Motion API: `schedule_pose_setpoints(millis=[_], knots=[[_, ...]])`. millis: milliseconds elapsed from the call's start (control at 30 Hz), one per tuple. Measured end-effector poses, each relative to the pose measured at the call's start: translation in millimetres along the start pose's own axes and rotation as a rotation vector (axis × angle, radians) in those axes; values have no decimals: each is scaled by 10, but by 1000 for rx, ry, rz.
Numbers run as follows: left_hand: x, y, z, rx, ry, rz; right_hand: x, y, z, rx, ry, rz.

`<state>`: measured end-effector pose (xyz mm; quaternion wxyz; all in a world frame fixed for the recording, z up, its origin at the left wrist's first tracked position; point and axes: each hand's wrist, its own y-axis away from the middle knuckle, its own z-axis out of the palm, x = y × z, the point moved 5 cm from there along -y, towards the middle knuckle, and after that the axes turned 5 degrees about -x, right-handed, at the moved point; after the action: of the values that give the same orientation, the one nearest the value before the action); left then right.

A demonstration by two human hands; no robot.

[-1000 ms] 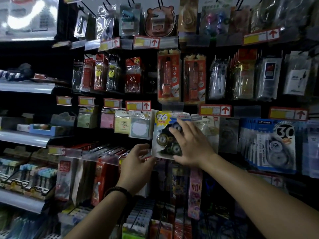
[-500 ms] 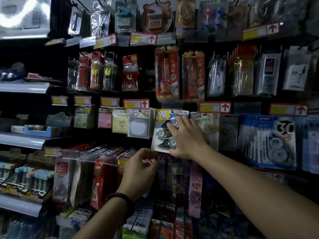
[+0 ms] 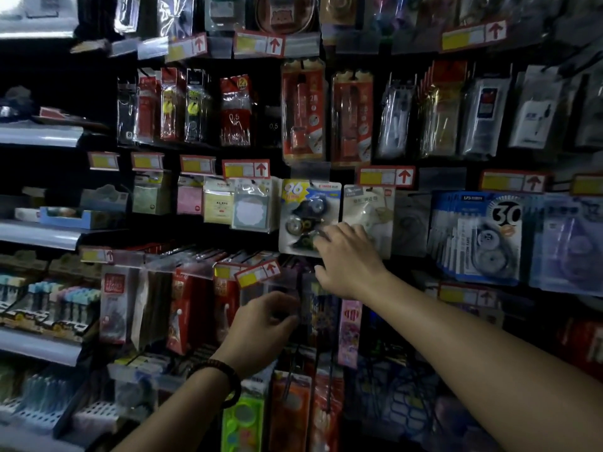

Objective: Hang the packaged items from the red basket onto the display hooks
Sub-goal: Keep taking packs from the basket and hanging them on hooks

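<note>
right hand (image 3: 350,260) flat on correction-tape blister pack (image 3: 306,220) corner | left hand (image 3: 263,325) grip unclear | likely light, stiff card; hold edges

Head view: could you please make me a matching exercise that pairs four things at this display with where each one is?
Things:
1 pack marked 96
2 blue pack marked 30
3 pink pad pack
4 left hand

Places:
A middle row, well to the right of the right hand
B lowest of the four
C under the right hand
D just left of the cream pad pack

Pairs: 1-C, 2-A, 3-D, 4-B.
</note>
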<state>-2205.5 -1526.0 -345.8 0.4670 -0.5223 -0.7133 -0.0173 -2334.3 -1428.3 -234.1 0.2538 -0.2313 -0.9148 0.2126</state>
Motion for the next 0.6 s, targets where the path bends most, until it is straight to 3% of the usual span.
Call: schedule_pose_setpoints(millis=[300,600], knots=[[-672,1135,1037,-271,-49,-142,-104,1359,632,-164,-202,-7],[-1568,2392,2090,-574,-184,-332,-549,3024,2323,-598,-523,157]])
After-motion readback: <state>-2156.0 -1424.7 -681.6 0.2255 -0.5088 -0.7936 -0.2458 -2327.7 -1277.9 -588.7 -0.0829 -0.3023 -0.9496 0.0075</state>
